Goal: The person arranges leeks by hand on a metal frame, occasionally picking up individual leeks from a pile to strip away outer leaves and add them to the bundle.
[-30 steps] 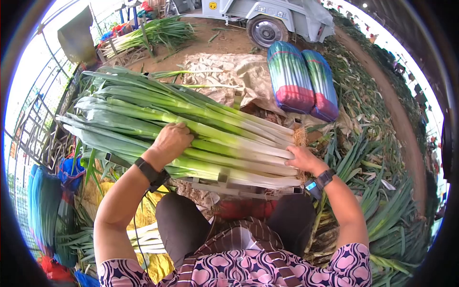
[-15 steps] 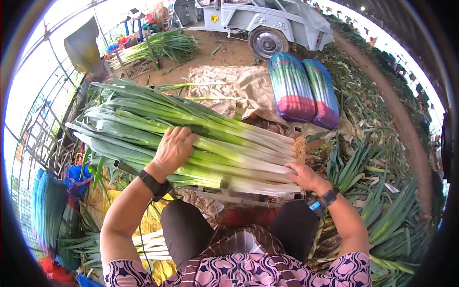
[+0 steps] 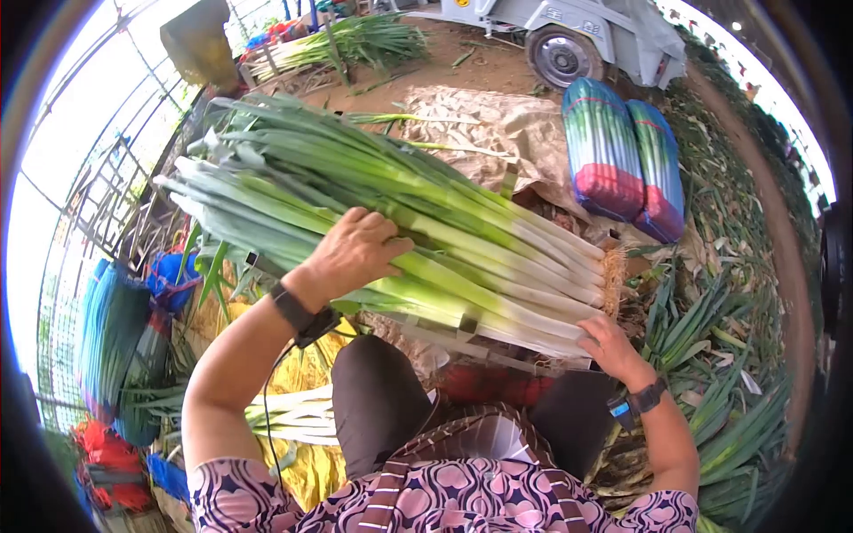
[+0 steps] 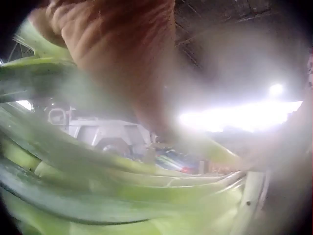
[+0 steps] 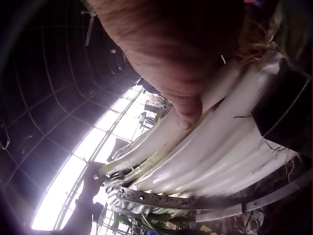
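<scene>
A large pile of leeks (image 3: 426, 222) lies across in front of my knees, green leaves to the left and white, rooted ends to the right. My left hand (image 3: 355, 249) grips leeks at the green middle of the near side, fingers bent over them; its fingertips are hidden. In the left wrist view, blurred green stalks (image 4: 107, 200) lie below the palm. My right hand (image 3: 613, 346) holds the white ends near the roots (image 3: 613, 275). The right wrist view shows its thumb (image 5: 187, 115) pressed on a white stalk (image 5: 210, 132).
A curved metal bar (image 5: 166, 200) runs under the stalks. Two netted leek bundles (image 3: 604, 169) stand beyond, beside a brown cloth (image 3: 480, 124) and a grey cart (image 3: 577, 35). Loose leeks (image 3: 711, 329) cover the ground at right. Wrapped bundles (image 3: 107, 329) stand at left.
The head view has swung, so the scene sits farther right in it. Both hands stay on the leeks; the left thumb now spreads more to the right.
</scene>
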